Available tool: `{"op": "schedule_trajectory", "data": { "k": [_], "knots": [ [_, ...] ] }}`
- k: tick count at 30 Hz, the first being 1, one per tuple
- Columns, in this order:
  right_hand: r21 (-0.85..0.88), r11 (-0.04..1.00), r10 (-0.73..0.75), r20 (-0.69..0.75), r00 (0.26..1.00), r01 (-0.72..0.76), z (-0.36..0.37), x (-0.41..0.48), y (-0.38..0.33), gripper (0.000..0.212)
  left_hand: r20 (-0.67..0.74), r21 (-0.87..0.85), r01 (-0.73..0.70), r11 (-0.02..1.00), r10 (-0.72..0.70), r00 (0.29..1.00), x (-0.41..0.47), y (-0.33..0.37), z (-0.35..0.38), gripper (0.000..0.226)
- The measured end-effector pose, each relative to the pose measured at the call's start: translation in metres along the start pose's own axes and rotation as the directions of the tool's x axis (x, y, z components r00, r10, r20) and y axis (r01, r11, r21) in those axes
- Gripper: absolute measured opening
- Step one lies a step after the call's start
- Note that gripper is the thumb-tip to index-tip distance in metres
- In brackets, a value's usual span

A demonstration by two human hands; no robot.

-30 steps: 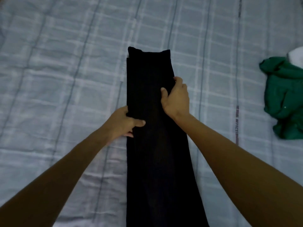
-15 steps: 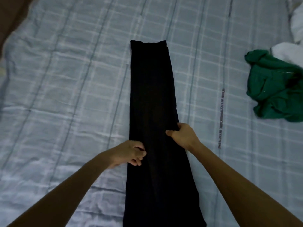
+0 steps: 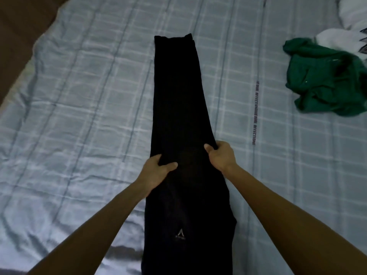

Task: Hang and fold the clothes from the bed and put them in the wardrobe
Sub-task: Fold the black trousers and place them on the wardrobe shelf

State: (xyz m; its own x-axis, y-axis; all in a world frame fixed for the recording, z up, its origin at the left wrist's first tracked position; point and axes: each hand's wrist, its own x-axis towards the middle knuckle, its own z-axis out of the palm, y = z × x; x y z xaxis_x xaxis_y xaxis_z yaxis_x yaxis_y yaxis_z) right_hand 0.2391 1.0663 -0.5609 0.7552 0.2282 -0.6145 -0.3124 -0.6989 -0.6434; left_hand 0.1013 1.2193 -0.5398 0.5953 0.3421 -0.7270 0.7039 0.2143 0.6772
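Pale checked bed (image 3: 83,100), brown area (image 3: 19,26) at 10 o'clock; green garment (image 3: 325,80), white cloth (image 3: 330,39) at 2 o'clock; left hand (image 3: 156,171) and right hand (image 3: 220,155) fingers pinch edges of black trousers (image 3: 178,96)

Matt black cloth trousers (image 3: 178,108), wrinkled checked cotton sheet (image 3: 83,108), crumpled green fabric (image 3: 325,80)

Dim, bluish light; soft focus, slight blur; wide-angle bending at edges; black trousers (image 3: 178,100) lose detail.

Open bed (image 3: 89,116) is left on both sides of the black trousers (image 3: 176,96). At the far right edge, passage is blocked by a crumpled green garment (image 3: 325,80), with white cloth (image 3: 333,38) touching it behind.
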Motion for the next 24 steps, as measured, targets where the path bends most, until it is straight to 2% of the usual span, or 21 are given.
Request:
{"op": "schedule_trajectory", "data": {
  "k": [2, 4, 6, 7, 9, 10, 13, 16, 20, 24],
  "knots": [
    [0.023, 1.0, -0.01, -0.044, 0.999, 0.011, 0.004, -0.001, 0.003, 0.024, -0.189, -0.071, -0.039, 0.997, 0.025, 0.982, -0.006, -0.014, -0.008, 0.024],
    [-0.011, 0.999, -0.035, -0.087, 0.996, 0.035, 0.009, -0.003, 0.006, 0.02, -0.342, -0.043, -0.023, 0.999, 0.007, 0.94, -0.006, -0.032, -0.018, 0.02],
    [-0.04, 0.995, -0.093, -0.116, 0.989, 0.089, 0.013, -0.008, 0.01, 0.02, -0.443, 0.077, 0.038, 0.996, 0.0, 0.897, -0.006, -0.053, -0.027, 0.023],
    [-0.07, 0.989, -0.135, -0.117, 0.984, 0.127, 0.014, -0.013, 0.012, 0.029, -0.47, 0.156, 0.065, 0.986, 0.016, 0.882, -0.008, -0.062, -0.03, 0.024],
    [-0.171, 0.954, -0.268, -0.125, 0.955, 0.245, 0.019, -0.029, 0.02, 0.048, -0.487, 0.346, 0.057, 0.937, 0.127, 0.864, -0.018, -0.074, -0.03, 0.031],
    [-0.253, 0.915, -0.354, -0.135, 0.925, 0.314, 0.022, -0.04, 0.027, 0.055, -0.474, 0.44, 0.007, 0.898, 0.226, 0.851, -0.025, -0.079, -0.028, 0.033],
    [-0.452, 0.765, -0.564, -0.127, 0.816, 0.459, 0.03, -0.081, 0.054, 0.054, -0.329, 0.686, -0.206, 0.698, 0.55, 0.767, -0.056, -0.091, -0.013, 0.036],
    [-0.486, 0.709, -0.604, -0.044, 0.795, 0.511, 0.038, -0.129, 0.081, 0.045, -0.011, 0.838, -0.37, 0.401, 0.69, 0.724, -0.09, -0.106, 0.008, 0.036],
    [-0.517, 0.616, -0.659, 0.074, 0.749, 0.593, 0.048, -0.19, 0.12, 0.04, 0.316, 0.829, -0.534, 0.168, 0.646, 0.695, -0.133, -0.15, 0.021, 0.045],
    [-0.558, 0.512, -0.674, 0.209, 0.708, 0.653, 0.054, -0.227, 0.161, 0.044, 0.486, 0.822, -0.569, 0.014, 0.503, 0.715, -0.166, -0.216, 0.013, 0.076]
  ]
}}
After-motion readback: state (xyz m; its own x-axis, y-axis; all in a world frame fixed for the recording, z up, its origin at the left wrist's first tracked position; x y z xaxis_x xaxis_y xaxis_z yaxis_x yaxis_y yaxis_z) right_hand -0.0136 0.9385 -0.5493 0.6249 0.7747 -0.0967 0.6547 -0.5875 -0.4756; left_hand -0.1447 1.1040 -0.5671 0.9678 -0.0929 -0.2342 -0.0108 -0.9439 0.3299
